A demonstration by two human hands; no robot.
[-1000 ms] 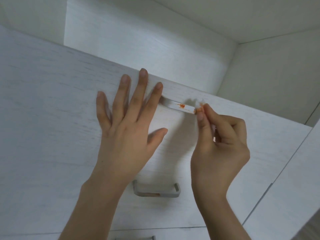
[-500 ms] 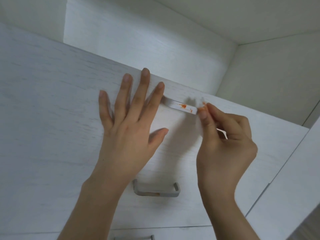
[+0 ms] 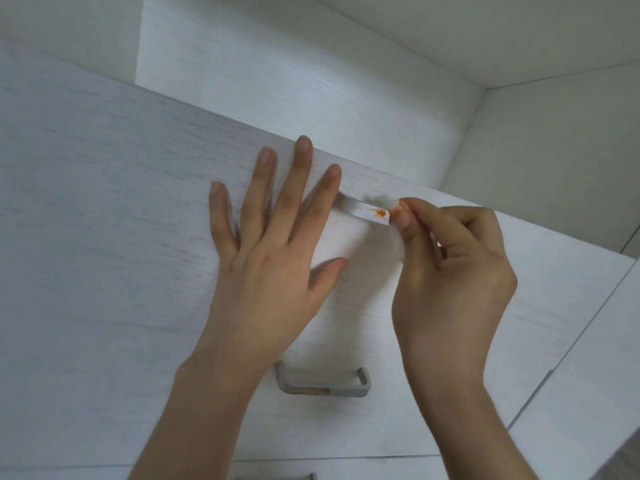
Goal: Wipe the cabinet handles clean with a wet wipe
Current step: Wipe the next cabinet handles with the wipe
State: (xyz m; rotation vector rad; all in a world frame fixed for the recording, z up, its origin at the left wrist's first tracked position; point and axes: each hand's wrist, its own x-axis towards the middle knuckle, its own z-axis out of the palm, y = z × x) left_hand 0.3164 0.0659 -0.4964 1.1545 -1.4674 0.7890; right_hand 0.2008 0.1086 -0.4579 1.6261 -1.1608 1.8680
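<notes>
We noted grey upper handle (image 3: 360,211), orange stain (image 3: 380,213) at 3 o'clock end; right hand (image 3: 450,271) pinched wet wipe (image 3: 397,245); left hand (image 3: 270,244) spread.

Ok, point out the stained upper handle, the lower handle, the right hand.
upper handle (image 3: 362,210), head view, front face.
lower handle (image 3: 325,390), head view, bar's middle.
right hand (image 3: 457,289), head view, back of hand.

I see a matt, pale wood-grain cabinet door (image 3: 104,209); at six o'clock, a smooth, dull grey metal handle (image 3: 346,392).
</notes>
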